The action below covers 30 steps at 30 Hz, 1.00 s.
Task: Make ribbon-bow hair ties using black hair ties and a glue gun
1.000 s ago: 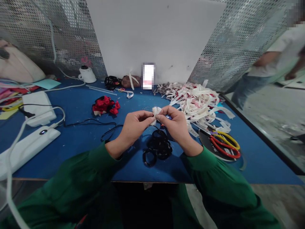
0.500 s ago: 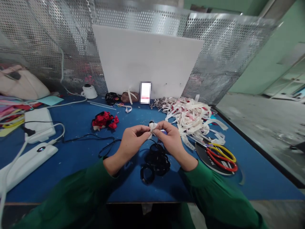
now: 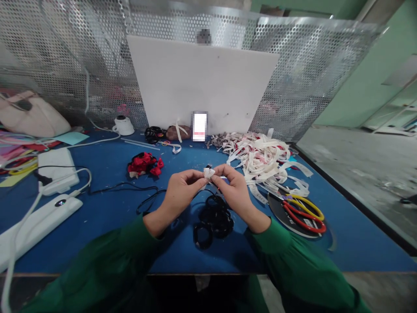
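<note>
Pinching white fabric (image 3: 209, 173), left hand (image 3: 180, 191) and right hand (image 3: 233, 192) clamp their grip on it from eight and four o'clock, probably steadying so small a piece.

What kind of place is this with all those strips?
It's probably a small workshop, maybe for crafts. There's a heap of pale strips on the blue table, scissors with red and yellow handles, and a left hand and right hand pinching a small white piece.
</note>
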{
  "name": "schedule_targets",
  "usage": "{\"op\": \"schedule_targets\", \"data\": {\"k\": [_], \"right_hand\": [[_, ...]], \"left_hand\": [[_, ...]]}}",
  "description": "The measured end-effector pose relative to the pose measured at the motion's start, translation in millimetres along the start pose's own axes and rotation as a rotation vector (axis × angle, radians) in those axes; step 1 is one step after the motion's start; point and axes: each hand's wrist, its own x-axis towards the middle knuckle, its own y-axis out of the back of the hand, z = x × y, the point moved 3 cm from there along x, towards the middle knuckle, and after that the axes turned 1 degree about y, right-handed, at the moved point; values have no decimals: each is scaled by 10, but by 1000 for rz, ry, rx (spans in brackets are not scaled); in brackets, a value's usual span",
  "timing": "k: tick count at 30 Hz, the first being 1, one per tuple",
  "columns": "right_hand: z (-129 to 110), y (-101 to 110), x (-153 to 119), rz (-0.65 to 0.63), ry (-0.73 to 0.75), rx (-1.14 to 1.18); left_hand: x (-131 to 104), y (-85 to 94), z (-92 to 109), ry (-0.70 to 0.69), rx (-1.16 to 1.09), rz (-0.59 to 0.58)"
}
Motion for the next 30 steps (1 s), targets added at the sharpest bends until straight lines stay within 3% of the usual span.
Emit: {"op": "schedule_targets", "data": {"k": [12, 17, 20, 26, 30], "right_hand": [[27, -41, -36, -34, 48, -95], [32, -62, -65, -69, 175, -273], [31, -54, -76, -43, 245, -324], [52, -29, -72, -23, 178, -298], [37, -41, -81, -32, 212, -347]], "left_hand": [[0, 47, 46, -42, 60, 88], [19, 64, 25, -44, 35, 101], [29, 49, -1, -5, -54, 67], [32, 24, 1, 41, -114, 25], [39, 35, -15, 113, -133, 24]]}}
